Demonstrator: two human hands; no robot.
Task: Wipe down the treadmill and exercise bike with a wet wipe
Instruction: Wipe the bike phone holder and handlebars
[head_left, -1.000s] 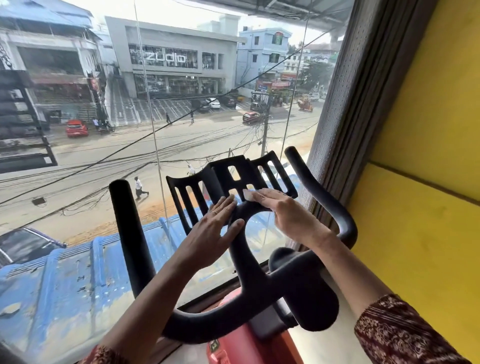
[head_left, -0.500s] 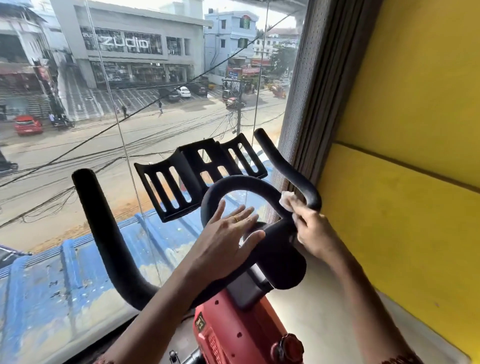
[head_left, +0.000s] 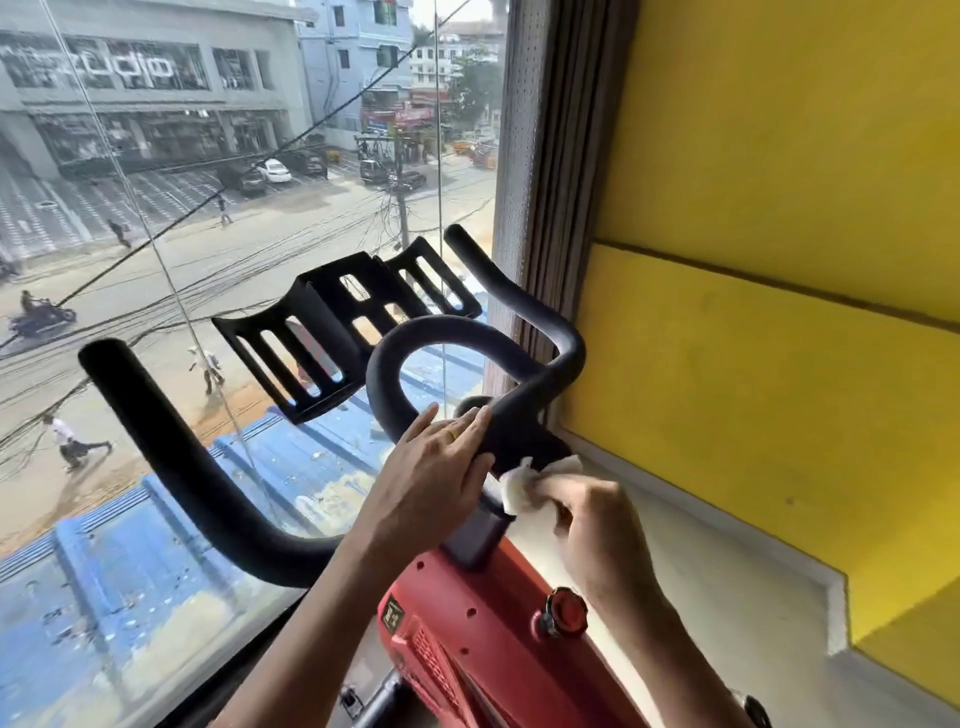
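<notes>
The exercise bike's black handlebar (head_left: 171, 457) curves across the middle of the view, with a slotted black tablet tray (head_left: 332, 332) behind it and the red frame (head_left: 467, 639) below. My left hand (head_left: 431, 478) rests flat with straight fingers on the handlebar's centre, beside the inner loop (head_left: 395, 358). My right hand (head_left: 587, 519) grips a crumpled white wet wipe (head_left: 519, 486) and presses it against the underside of the handlebar's right base, just above the grey stem (head_left: 475, 535). No treadmill is in view.
A large glass window (head_left: 208, 208) stands directly behind the bike, showing a street below. A yellow wall (head_left: 779, 312) and a pale ledge (head_left: 727, 587) lie close on the right. A red adjustment knob (head_left: 563, 610) sticks out of the frame.
My right hand moved the wipe from the tray, along the right handlebar arm, down to the handlebar's base. My left hand slid from the tray to the handlebar centre. The view tilted down.
</notes>
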